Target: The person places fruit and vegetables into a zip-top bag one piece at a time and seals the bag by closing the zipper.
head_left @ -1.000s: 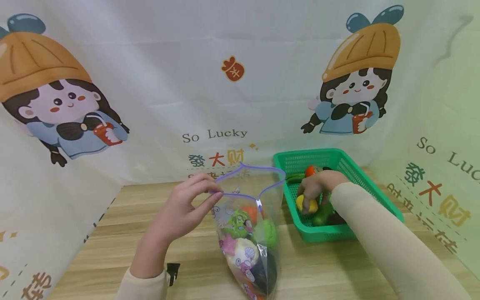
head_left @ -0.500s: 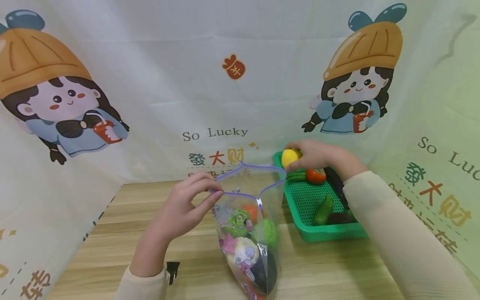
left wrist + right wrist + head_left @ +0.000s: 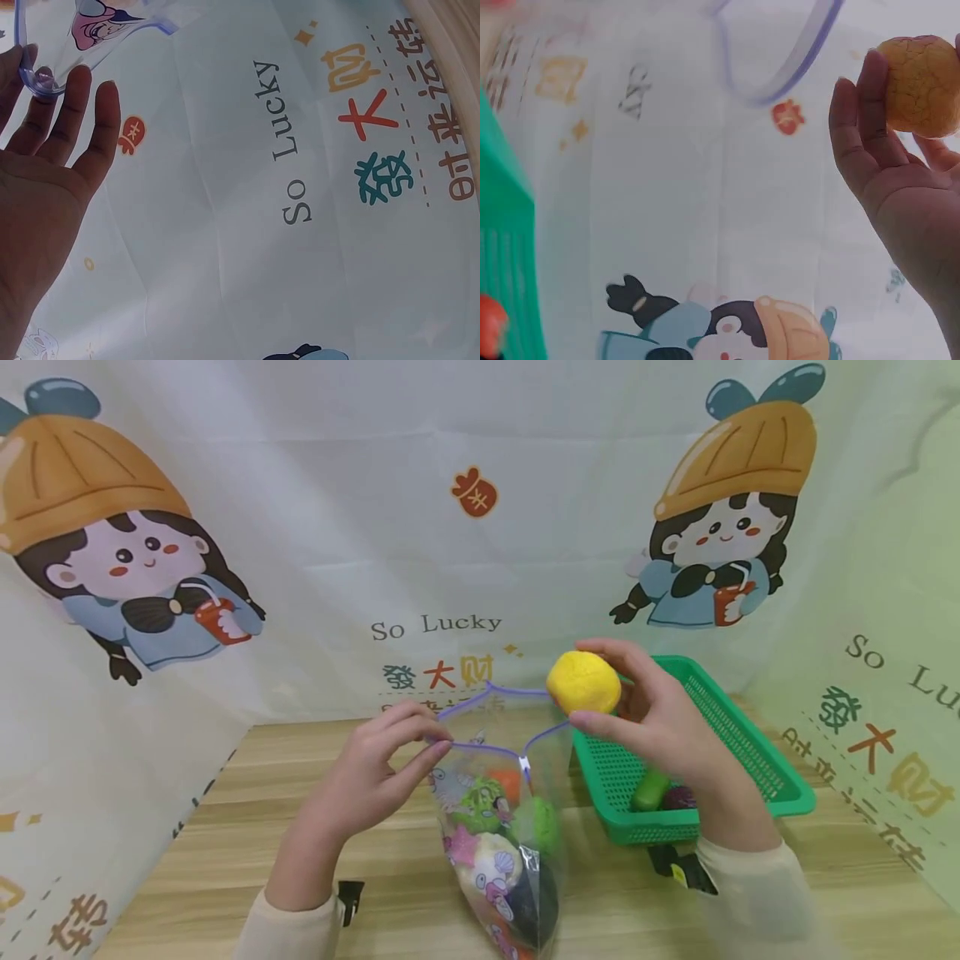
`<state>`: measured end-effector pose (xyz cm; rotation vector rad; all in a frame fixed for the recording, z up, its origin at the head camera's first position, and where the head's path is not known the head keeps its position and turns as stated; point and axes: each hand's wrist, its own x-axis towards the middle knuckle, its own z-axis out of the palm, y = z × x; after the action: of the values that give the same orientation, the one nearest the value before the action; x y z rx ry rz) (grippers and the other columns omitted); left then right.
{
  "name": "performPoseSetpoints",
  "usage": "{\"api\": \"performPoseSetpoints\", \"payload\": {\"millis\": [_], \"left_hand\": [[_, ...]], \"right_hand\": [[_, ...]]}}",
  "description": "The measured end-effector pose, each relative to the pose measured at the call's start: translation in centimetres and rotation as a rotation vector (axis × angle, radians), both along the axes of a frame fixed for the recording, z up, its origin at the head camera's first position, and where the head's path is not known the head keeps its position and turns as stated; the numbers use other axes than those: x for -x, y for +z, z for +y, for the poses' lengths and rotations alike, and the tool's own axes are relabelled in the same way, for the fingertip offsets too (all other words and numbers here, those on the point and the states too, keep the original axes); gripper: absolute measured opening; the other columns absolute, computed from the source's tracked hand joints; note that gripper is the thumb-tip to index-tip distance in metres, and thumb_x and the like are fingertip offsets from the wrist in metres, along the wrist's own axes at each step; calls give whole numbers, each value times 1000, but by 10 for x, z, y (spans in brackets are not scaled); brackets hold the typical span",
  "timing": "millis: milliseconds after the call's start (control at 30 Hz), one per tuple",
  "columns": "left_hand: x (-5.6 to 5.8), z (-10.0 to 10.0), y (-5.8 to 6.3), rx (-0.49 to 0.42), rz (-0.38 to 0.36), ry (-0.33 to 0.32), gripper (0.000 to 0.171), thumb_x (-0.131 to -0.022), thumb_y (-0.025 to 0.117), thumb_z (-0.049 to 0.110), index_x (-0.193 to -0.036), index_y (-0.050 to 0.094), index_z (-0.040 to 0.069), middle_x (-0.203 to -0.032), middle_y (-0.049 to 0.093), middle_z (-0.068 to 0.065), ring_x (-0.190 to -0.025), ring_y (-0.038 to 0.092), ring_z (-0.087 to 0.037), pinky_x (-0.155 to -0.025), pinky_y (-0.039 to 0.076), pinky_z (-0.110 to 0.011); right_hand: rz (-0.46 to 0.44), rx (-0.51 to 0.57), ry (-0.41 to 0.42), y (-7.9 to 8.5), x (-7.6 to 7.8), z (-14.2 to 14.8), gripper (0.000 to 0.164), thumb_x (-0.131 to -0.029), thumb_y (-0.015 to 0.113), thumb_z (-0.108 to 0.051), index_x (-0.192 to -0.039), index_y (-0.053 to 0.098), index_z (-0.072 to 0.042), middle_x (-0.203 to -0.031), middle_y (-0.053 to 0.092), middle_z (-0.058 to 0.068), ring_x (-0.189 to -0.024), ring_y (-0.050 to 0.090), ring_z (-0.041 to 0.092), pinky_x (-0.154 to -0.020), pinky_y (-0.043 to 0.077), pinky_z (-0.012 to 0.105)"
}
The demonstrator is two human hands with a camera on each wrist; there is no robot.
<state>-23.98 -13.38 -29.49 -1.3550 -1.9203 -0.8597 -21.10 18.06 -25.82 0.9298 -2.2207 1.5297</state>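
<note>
My left hand [image 3: 386, 768] pinches the left side of the purple zip rim of a clear zip bag [image 3: 480, 747], whose mouth gapes open. Through its printed plastic show a green leafy vegetable [image 3: 480, 802], an orange piece [image 3: 506, 783], a whitish lump and a large dark vegetable [image 3: 536, 893]. My right hand [image 3: 675, 727] holds a yellow round fruit [image 3: 583, 683] between thumb and fingers, right at the bag's right rim. In the right wrist view the fruit [image 3: 922, 86] shows a wrinkled skin. The left wrist view has the bag rim [image 3: 45, 86] between thumb and fingertips.
A green plastic basket [image 3: 626, 831] stands to the right of the bag, partly behind my right hand. Inside lie a green vegetable [image 3: 651, 789], a dark purple one [image 3: 678, 797] and a red one. Printed cloth [image 3: 337, 527] hangs behind the wooden table [image 3: 225, 827].
My right hand has lifted the yellow fruit out of the green basket and carried it left to the bag's mouth. My left hand keeps its pinch on the bag rim.
</note>
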Motion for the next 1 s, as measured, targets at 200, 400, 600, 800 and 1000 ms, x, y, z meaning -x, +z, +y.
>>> {"api": "performPoseSetpoints", "payload": {"millis": [200,400,600,800,1000], "left_hand": [[0,2,1,-7,10,2,12,-84,69,0,-93,68,7,-98,61,1,-89,57,-11,-76,50,-28],[-1,3,-1,11,16,11,12,-85,68,2,-94,68,10,-99,60,1,-88,55,-10,-75,50,-26],[-3,5,-1,16,14,13,14,-84,70,1,-94,68,10,-98,59,1,-87,55,-11,-76,48,-22],[-3,6,0,20,13,-5,13,-84,70,1,-94,69,9,-97,59,1,-87,55,-11,-77,48,-22],[-3,5,0,22,17,-5,10,-84,69,2,-93,69,7,-97,59,0,-87,55,-12,-76,49,-25]], "right_hand": [[169,-44,-70,-3,-18,-14,65,-80,77,-7,-138,48,-20,-128,51,-2,-100,59,15,-86,54,29],[252,-156,-243,-13,-10,-32,64,-83,76,-27,-140,48,-26,-133,44,-2,-104,54,13,-86,53,37],[126,-240,-276,-23,-3,-44,66,-84,72,-42,-141,44,-24,-121,54,-5,-79,58,9,-61,55,30],[102,-322,-320,-26,-5,-42,64,-86,67,-48,-140,47,-19,-109,60,-3,-70,53,10,-53,50,29],[116,-387,-341,-24,-7,-41,66,-89,58,-57,-142,46,-19,-132,53,-4,-66,51,7,-55,48,29]]}}
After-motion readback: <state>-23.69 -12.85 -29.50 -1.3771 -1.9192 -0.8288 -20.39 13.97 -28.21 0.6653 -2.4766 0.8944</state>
